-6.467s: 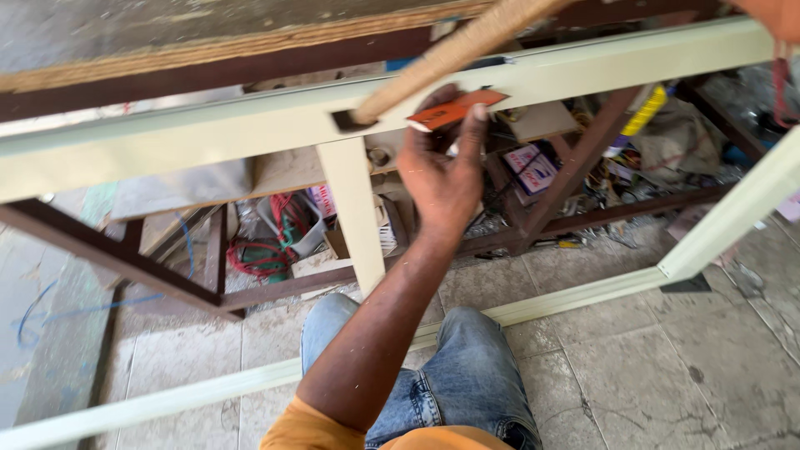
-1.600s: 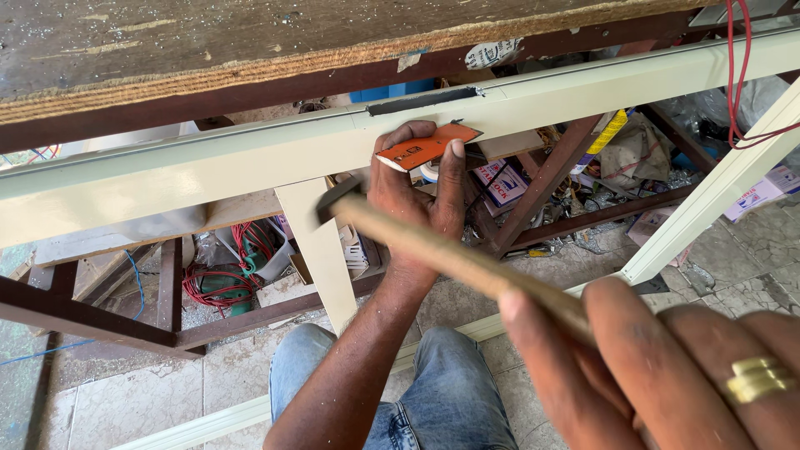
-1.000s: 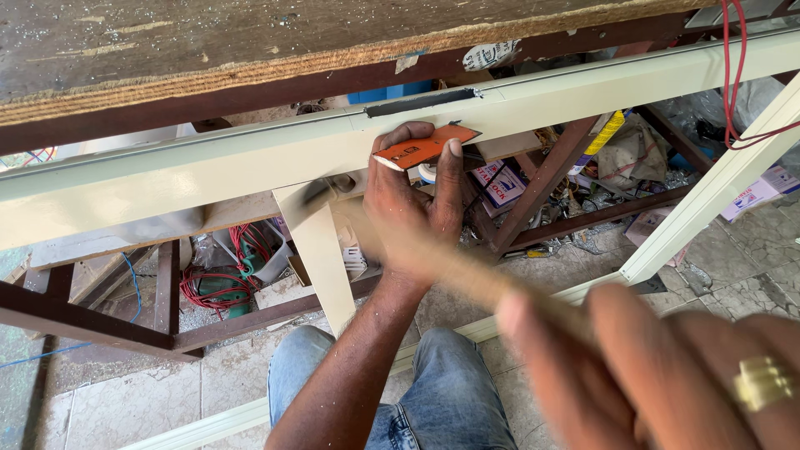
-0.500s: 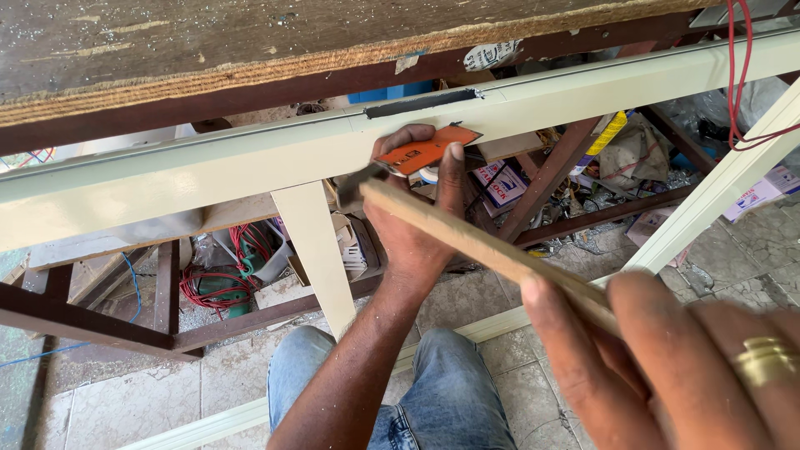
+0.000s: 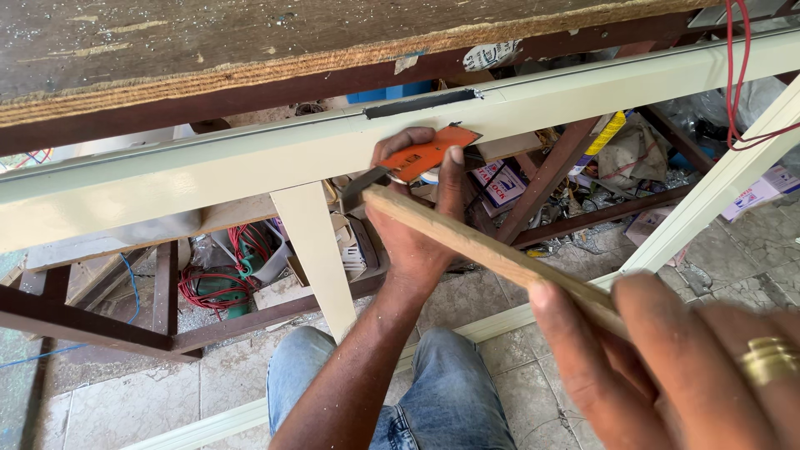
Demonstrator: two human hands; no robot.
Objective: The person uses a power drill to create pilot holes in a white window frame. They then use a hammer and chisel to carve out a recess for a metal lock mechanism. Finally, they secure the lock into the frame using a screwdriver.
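left hand point(image 5: 417, 225) pinches an orange block point(image 5: 427, 152) against the cream frame rail point(image 5: 250, 162).
right hand point(image 5: 692, 367) grips a stiff, light-looking hammer handle point(image 5: 492, 250) at its end.

**A metal-frame workshop**

Rough workshop, judging by the worn plywood bench top point(image 5: 250, 50) on rusty steel legs point(image 5: 100, 321), cream aluminium frame sections point(image 5: 250, 167), tangled red cable point(image 5: 221, 279), cardboard boxes point(image 5: 492, 187) and clutter heaped on a dusty tiled floor point(image 5: 167, 392).

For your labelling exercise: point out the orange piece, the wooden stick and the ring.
orange piece point(image 5: 423, 153), head view, flat middle.
wooden stick point(image 5: 483, 247), head view, mid-length.
ring point(image 5: 768, 358), head view, band's top.
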